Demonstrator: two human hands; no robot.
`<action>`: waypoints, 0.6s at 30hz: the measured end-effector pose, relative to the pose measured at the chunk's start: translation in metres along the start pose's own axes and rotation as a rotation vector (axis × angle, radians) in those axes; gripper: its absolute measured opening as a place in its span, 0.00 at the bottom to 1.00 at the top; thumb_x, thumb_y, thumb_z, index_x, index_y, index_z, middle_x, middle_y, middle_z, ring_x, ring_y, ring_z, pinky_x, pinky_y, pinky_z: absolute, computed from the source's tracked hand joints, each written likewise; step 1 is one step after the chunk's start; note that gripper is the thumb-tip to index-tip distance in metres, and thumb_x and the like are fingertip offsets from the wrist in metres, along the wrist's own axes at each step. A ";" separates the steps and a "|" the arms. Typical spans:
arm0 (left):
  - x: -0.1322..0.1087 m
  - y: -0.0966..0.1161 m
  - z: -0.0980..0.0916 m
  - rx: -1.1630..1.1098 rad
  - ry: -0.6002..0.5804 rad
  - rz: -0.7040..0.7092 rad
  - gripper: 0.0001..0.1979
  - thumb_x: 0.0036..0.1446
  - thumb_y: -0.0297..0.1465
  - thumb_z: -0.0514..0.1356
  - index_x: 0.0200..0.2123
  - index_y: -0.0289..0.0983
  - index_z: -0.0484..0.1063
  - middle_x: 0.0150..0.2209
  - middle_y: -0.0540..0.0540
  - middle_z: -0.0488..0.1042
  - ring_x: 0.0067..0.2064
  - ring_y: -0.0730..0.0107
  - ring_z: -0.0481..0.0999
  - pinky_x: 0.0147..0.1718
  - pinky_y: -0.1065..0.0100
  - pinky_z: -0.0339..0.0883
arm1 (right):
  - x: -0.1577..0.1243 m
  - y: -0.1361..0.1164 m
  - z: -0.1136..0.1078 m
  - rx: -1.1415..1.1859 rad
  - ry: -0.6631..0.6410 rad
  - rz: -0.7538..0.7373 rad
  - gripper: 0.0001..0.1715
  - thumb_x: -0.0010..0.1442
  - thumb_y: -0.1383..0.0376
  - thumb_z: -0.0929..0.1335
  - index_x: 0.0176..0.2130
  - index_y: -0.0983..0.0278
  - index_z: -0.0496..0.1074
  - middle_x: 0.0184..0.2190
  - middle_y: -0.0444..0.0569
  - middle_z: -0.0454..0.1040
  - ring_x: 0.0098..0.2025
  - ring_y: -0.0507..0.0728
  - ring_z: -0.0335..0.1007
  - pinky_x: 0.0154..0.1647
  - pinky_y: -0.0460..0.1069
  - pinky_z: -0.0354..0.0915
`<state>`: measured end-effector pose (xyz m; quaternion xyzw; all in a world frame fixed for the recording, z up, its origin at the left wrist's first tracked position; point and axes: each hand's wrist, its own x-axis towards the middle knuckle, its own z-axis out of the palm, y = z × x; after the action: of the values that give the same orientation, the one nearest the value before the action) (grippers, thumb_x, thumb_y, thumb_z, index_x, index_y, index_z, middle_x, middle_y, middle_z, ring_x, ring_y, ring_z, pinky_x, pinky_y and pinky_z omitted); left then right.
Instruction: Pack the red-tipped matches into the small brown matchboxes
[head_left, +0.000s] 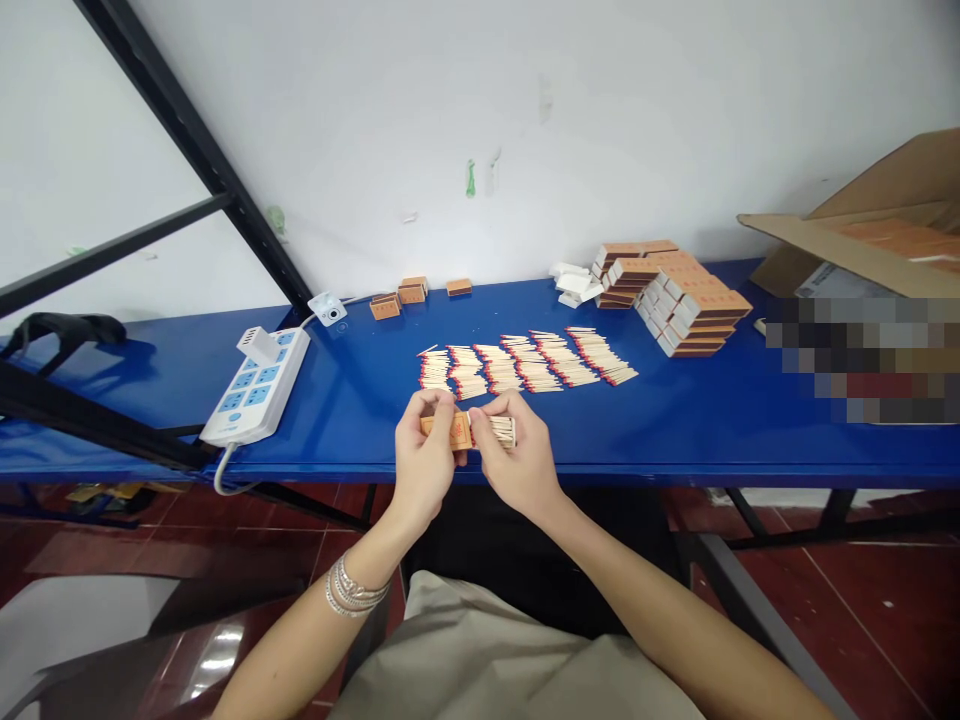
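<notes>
My left hand (422, 455) is closed round an orange matchbox sleeve (452, 430) just above the near edge of the blue table (360, 400). My right hand (517, 460) pinches the matchbox tray (502, 431) full of matches, which sticks out of the sleeve's right end. Just beyond my hands, several small piles of red-tipped matches (525, 362) lie in a row on the table.
Stacks of orange matchboxes (686, 300) and white inner trays (574, 282) stand at the back right. A few loose matchboxes (401, 297) lie at the back centre. A white power strip (259, 385) lies left. An open cardboard box (862, 250) sits far right. A black metal frame (187, 140) crosses the left.
</notes>
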<state>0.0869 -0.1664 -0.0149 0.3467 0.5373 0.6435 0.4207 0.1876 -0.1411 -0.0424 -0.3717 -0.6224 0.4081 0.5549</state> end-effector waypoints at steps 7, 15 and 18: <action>0.004 0.002 0.002 -0.009 -0.002 -0.036 0.19 0.50 0.45 0.67 0.33 0.39 0.67 0.24 0.56 0.66 0.19 0.80 0.64 0.13 0.78 0.58 | -0.001 0.003 -0.002 0.036 0.006 0.049 0.12 0.60 0.55 0.66 0.31 0.60 0.63 0.23 0.42 0.69 0.24 0.52 0.65 0.25 0.47 0.61; 0.007 0.004 0.004 0.027 -0.060 -0.073 0.18 0.49 0.46 0.67 0.31 0.38 0.69 0.23 0.55 0.66 0.19 0.79 0.65 0.14 0.78 0.59 | 0.004 0.003 -0.005 0.057 -0.029 0.147 0.17 0.60 0.49 0.65 0.32 0.59 0.65 0.19 0.41 0.67 0.20 0.52 0.65 0.19 0.46 0.58; 0.005 0.005 0.004 -0.002 -0.073 -0.084 0.18 0.49 0.45 0.67 0.32 0.38 0.70 0.22 0.55 0.67 0.18 0.79 0.66 0.14 0.77 0.57 | 0.006 0.000 -0.005 0.035 -0.003 0.113 0.16 0.61 0.51 0.65 0.34 0.60 0.66 0.23 0.43 0.70 0.23 0.53 0.67 0.22 0.46 0.61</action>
<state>0.0873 -0.1603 -0.0096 0.3467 0.5351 0.6125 0.4672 0.1920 -0.1354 -0.0394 -0.3960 -0.5941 0.4501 0.5364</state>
